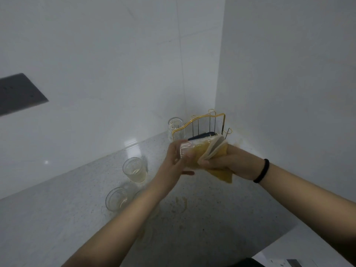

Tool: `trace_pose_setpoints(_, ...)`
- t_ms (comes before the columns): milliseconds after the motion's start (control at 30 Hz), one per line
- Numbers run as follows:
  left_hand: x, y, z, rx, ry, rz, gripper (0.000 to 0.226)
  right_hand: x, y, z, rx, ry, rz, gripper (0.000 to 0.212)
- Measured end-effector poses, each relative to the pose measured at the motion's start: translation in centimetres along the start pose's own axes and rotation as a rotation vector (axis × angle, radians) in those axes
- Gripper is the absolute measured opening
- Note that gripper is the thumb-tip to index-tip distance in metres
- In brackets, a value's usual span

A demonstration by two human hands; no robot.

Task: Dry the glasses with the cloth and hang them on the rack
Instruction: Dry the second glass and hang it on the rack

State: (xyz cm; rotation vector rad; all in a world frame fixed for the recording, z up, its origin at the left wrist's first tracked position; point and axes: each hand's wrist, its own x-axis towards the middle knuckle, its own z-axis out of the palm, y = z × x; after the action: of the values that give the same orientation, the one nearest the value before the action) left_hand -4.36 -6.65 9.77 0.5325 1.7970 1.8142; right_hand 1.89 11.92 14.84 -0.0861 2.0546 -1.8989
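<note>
Socket plate (19, 93): a dark panel on the left wall, well away from your work and no part of the job.

Waiting glasses: two ribbed clear tumblers stand upright on the speckled counter (57, 218), the nearer glass (116, 198) partly behind your left forearm and the farther glass (134, 169) just beyond it. You have them mouth-up and to the left, most likely so that undried ones stay apart from the rack side.

Left hand (174, 160): your fingers curl round the base end of the held glass (185, 151), gripping it on its side in the air above the counter, just in front of the rack. Holding it sideways turns the mouth toward your other hand.

Held glass, looks: clear, ribbed, blurred here; its mouth end is hidden by cloth, so you cannot tell how dry it is.

Glass by the rack (175, 129): a fourth ribbed tumbler stands at the rack's left end; whether it hangs on a peg or sits beside it cannot be told.

Rack (202, 122): gold wire frame tucked into the wall corner, with a dark tray (202, 135) at its base.

Yellow cloth (213, 157): folded, pale on one face, wrapped over the glass's open end, with a corner hanging below.

Right hand (227, 160): your fingers are closed around the cloth, pressing it onto the glass; a black band (262, 171) sits on the wrist.

Step in hand: drying, by the look of it, with hanging yet to come.
</note>
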Motion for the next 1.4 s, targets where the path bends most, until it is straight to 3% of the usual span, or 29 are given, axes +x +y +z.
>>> trace_pose_setpoints(67, -0.2, -0.7, 0.6, 0.146, 0.112, 0.207, 0.045, 0.3, 0.2, 0.1, 0.223, -0.026, 0.062, 0.038)
trace_pose_setpoints(133, 0.0, -0.5, 0.9, 0.077, 0.137, 0.189, 0.042, 0.5, 0.4, 0.4, 0.184, -0.055, 0.054, 0.04)
trace_pose_setpoints(200, 0.3, -0.1, 0.7, -0.053, 0.096, 0.026, 0.053, 0.3, 0.2, 0.8, -0.134, -0.097, -0.015, 0.031)
trace_pose_setpoints(300, 0.9, 0.5, 0.0, -0.207, -0.004, -0.335, 0.066, 0.4, 1.2, 1.5, -0.924, -0.107, -0.16, 0.035)
trace_pose_setpoints(367, 0.9, 0.8, -0.3, -0.226, -0.033, -0.494, 0.064, 0.4, 2.0, 2.1, -1.083, -0.095, -0.17, 0.04)
trace_pose_setpoints(433, 0.8, 0.5, -0.4, -0.167, -0.05, -0.457, 0.062, 0.4, 2.2, 1.6, -0.907, -0.068, -0.151, 0.036)
trace_pose_setpoints(567, -0.1, -0.9, 0.2, 0.176, 0.057, 0.088, 0.045, 0.1, 1.3, -0.2, -0.004, -0.037, 0.028, 0.037)
trace_pose_setpoints(633, -0.3, -1.2, 0.8, 0.175, 0.087, 0.229, 0.047, 0.2, 1.3, 0.0, 0.217, -0.052, 0.078, 0.045)
trace_pose_setpoints(667, -0.4, -1.0, 0.9, 0.149, 0.09, 0.225, 0.046, 0.3, 1.2, 0.3, 0.203, -0.048, 0.078, 0.049)
trace_pose_setpoints(733, -0.2, -0.4, 0.9, 0.083, 0.081, 0.12, 0.048, 0.2, 1.1, 0.7, -0.075, -0.024, 0.015, 0.047)
trace_pose_setpoints(833, 0.4, 1.1, 0.5, -0.092, 0.005, -0.235, 0.06, -0.1, 1.1, 0.9, -0.641, -0.014, -0.159, 0.037)
trace_pose_setpoints(933, 0.8, 2.2, 0.1, -0.125, -0.097, -0.449, 0.062, -0.1, 1.0, 0.7, -0.63, 0.005, -0.201, 0.034)
trace_pose_setpoints(1000, 0.9, 2.2, 0.1, -0.072, -0.086, -0.384, 0.069, 0.1, 0.5, 0.1, -0.443, 0.029, -0.121, 0.034)
trace_pose_setpoints(1133, 0.1, 0.2, 1.0, 0.206, 0.108, 0.231, 0.044, 0.4, 0.2, -0.3, 0.218, 0.005, 0.014, 0.044)
trace_pose_setpoints(1200, 0.1, 0.3, 1.5, 0.184, 0.184, 0.271, 0.041, 0.7, 0.2, -0.1, 0.171, 0.001, -0.013, 0.039)
trace_pose_setpoints(1267, 0.4, 0.9, 1.5, 0.054, 0.182, 0.139, 0.043, 0.6, 0.0, 0.3, -0.109, -0.007, -0.085, 0.027)
trace_pose_setpoints(1400, 0.9, 2.6, 0.0, -0.197, -0.026, -0.425, 0.052, 0.4, 0.7, 1.1, -0.697, -0.075, -0.208, 0.017)
